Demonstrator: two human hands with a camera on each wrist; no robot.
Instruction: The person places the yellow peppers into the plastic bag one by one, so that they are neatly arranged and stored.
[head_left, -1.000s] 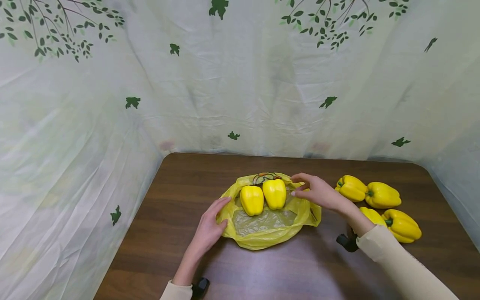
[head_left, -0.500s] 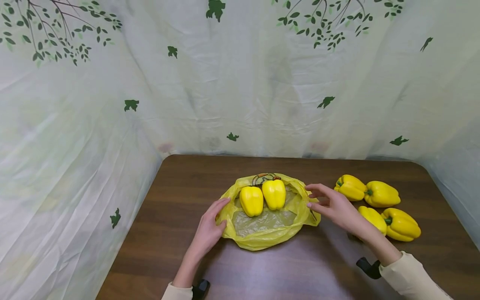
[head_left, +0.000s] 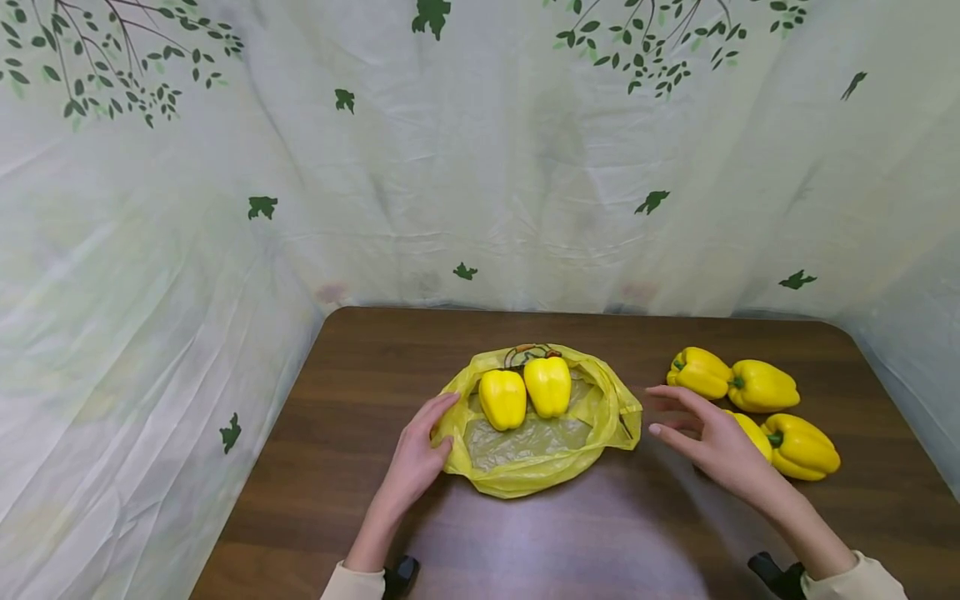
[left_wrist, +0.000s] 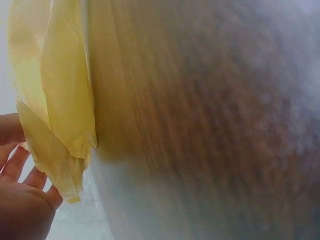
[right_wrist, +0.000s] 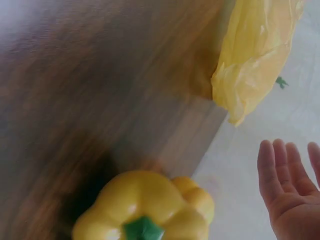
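Observation:
A yellow plastic bag lies spread with its mouth up in the middle of the table. Inside it, toward the far side, two yellow bell peppers stand side by side. My left hand holds the bag's left rim, its fingers at the edge; the left wrist view shows the film beside the fingers. My right hand, fingers extended and holding nothing, hovers between the bag's right side and several more yellow bell peppers. In the right wrist view one pepper with a green stem is close by.
The brown wooden table has rounded far corners. A pale leaf-print curtain hangs behind it and along both sides. The loose peppers sit in two pairs at the table's right.
My right hand has drawn back from over the bag, moving right and nearer the loose peppers. The left hand stays at the bag's rim, and the two peppers inside stay put.

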